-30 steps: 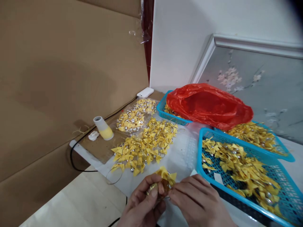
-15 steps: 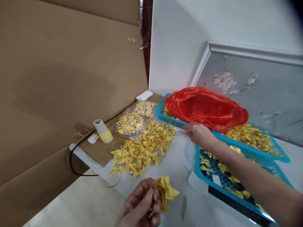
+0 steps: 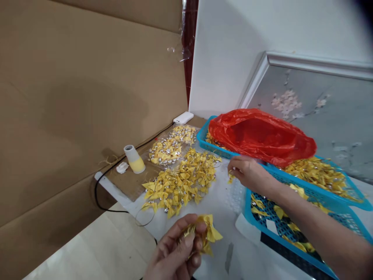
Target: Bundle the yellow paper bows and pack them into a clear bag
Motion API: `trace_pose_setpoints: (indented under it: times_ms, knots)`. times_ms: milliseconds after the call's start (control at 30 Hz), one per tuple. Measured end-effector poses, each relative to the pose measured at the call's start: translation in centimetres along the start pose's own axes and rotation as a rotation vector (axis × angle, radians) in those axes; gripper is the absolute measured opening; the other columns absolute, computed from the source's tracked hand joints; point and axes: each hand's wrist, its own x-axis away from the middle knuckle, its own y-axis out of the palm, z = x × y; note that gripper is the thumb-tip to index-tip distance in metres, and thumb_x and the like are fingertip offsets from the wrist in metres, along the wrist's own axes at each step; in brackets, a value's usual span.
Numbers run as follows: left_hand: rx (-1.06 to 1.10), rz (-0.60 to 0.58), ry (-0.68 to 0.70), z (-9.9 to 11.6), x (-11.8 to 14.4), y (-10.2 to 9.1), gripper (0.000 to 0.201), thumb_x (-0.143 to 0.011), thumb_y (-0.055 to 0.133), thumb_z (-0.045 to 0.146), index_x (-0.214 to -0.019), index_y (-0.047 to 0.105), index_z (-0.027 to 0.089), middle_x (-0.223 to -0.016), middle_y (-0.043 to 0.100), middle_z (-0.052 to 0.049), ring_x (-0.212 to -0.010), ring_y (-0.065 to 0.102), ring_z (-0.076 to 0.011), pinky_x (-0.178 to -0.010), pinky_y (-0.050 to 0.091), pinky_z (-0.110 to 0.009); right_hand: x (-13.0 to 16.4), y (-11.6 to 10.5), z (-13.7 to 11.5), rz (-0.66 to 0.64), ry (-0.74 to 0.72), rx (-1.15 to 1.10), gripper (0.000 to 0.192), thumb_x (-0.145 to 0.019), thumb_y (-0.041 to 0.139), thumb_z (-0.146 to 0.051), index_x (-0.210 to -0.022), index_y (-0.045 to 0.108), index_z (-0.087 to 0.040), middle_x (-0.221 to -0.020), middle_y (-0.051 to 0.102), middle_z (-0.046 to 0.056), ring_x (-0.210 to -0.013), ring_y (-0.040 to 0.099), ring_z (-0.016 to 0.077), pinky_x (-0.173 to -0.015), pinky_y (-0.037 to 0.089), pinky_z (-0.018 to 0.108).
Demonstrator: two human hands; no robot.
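At the bottom middle, my left hand (image 3: 182,247) is closed around a small bunch of yellow fabric flowers (image 3: 212,231) with thin cords. My right hand (image 3: 247,171) reaches across the blue basket (image 3: 250,212) at front right, its fingertips pinched on a small yellow flower (image 3: 231,179), mostly hidden by the hand. Left of it lies a loose pile of yellow flowers (image 3: 183,179) with silvery round beads or bells among them. A thin cord loop (image 3: 145,223) sticks out from the pile's near end.
Behind the pile are clear bags of similar pieces (image 3: 166,151). A white-and-yellow cone (image 3: 134,159) stands at left near a black cable (image 3: 96,194) and white power bank-like box (image 3: 183,118). A red plastic bag (image 3: 262,136) lies over the back baskets (image 3: 214,147). Cardboard (image 3: 87,97) walls the left.
My right hand has drawn back slightly from the pile's far end, and a yellow flower now shows below its fingertips. My left hand stays on its bunch. The view has turned slightly left.
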Motion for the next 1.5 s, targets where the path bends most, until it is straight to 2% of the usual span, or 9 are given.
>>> trace_pose_setpoints:
  times_ms: [200,433,667,800,967,1133,1367,1433,1500]
  knots:
    - [-0.008,-0.050,-0.026,-1.3,-0.4,0.2,0.034,-0.068,0.080,0.017,-0.102,0.074,0.020,-0.114,0.072,-0.011,-0.090,0.068,-0.0156,-0.071,0.050,-0.021,4.9,0.6,-5.1,0.106,-0.016,-0.255,0.015,-0.084,0.050,-0.014,-0.078,0.063,-0.020,-0.060,0.061,-0.004,-0.052,0.055,0.0109,-0.051,0.040,0.020]
    - [0.005,-0.087,-0.025,-2.0,-0.6,0.4,0.036,-0.072,0.078,0.018,-0.108,0.072,0.023,-0.099,0.075,-0.006,-0.088,0.065,-0.0138,-0.072,0.048,-0.023,9.4,3.0,-10.4,0.127,-0.130,-0.478,0.023,-0.088,0.037,-0.014,-0.083,0.059,-0.020,-0.079,0.063,0.003,-0.065,0.061,0.0145,-0.059,0.047,0.024]
    - [-0.038,-0.051,-0.024,-2.1,-0.6,0.3,0.026,-0.075,0.075,0.014,-0.100,0.074,0.020,-0.097,0.075,-0.008,-0.084,0.066,-0.0123,-0.069,0.046,-0.019,8.6,2.3,-9.0,0.187,0.000,-0.400,0.018,-0.083,0.041,-0.015,-0.078,0.057,-0.021,-0.066,0.062,-0.001,-0.055,0.058,0.0143,-0.053,0.038,0.024]
    - [-0.017,-0.080,-0.058,-2.3,-0.5,0.2,0.034,-0.070,0.080,0.019,-0.103,0.073,0.021,-0.098,0.075,-0.007,-0.088,0.066,-0.0152,-0.071,0.047,-0.022,8.4,2.3,-9.4,0.198,0.029,-0.303,0.015,-0.080,0.041,-0.013,-0.075,0.052,-0.021,-0.064,0.060,-0.001,-0.052,0.057,0.0139,-0.050,0.035,0.023]
    - [0.047,-0.070,-0.104,-2.8,-0.7,-0.1,0.032,-0.071,0.079,0.020,-0.103,0.073,0.024,-0.095,0.076,-0.002,-0.084,0.067,-0.0132,-0.067,0.048,-0.022,10.0,3.9,-10.8,0.272,-0.084,-0.151,0.017,-0.086,0.038,-0.015,-0.079,0.051,-0.022,-0.070,0.060,0.001,-0.053,0.058,0.0164,-0.048,0.035,0.026]
    - [0.068,-0.099,-0.064,-2.8,-1.3,-0.3,0.035,-0.069,0.080,0.021,-0.103,0.073,0.022,-0.102,0.076,-0.006,-0.091,0.067,-0.0165,-0.080,0.048,-0.027,11.0,5.2,-10.7,0.414,-0.231,-0.044,0.020,-0.089,0.038,-0.012,-0.089,0.055,-0.022,-0.091,0.064,0.005,-0.071,0.063,0.0178,-0.059,0.043,0.027]
    - [0.048,-0.085,-0.008,-2.4,-1.8,-0.4,0.029,-0.064,0.083,0.018,-0.092,0.076,0.019,-0.087,0.077,-0.006,-0.080,0.067,-0.0126,-0.077,0.049,-0.021,11.3,6.0,-11.0,0.480,-0.338,0.095,0.024,-0.090,0.038,-0.008,-0.080,0.055,-0.021,-0.066,0.061,0.000,-0.056,0.058,0.0184,-0.054,0.040,0.030]
    - [0.048,-0.062,0.010,-2.2,-1.7,-0.4,0.030,-0.060,0.086,0.018,-0.088,0.076,0.018,-0.079,0.076,-0.005,-0.073,0.067,-0.0116,-0.072,0.050,-0.020,11.2,5.3,-11.0,0.427,-0.398,-0.009,0.025,-0.092,0.038,-0.010,-0.082,0.058,-0.021,-0.070,0.063,0.000,-0.059,0.060,0.0166,-0.055,0.043,0.027]
    - [0.042,-0.027,0.026,-1.8,-1.5,-0.2,0.029,-0.059,0.087,0.018,-0.086,0.076,0.018,-0.073,0.074,-0.003,-0.067,0.065,-0.0100,-0.065,0.050,-0.017,10.3,3.8,-10.2,0.249,-0.427,-0.134,0.024,-0.094,0.040,-0.015,-0.084,0.061,-0.023,-0.076,0.066,-0.001,-0.066,0.063,0.0135,-0.059,0.047,0.021]
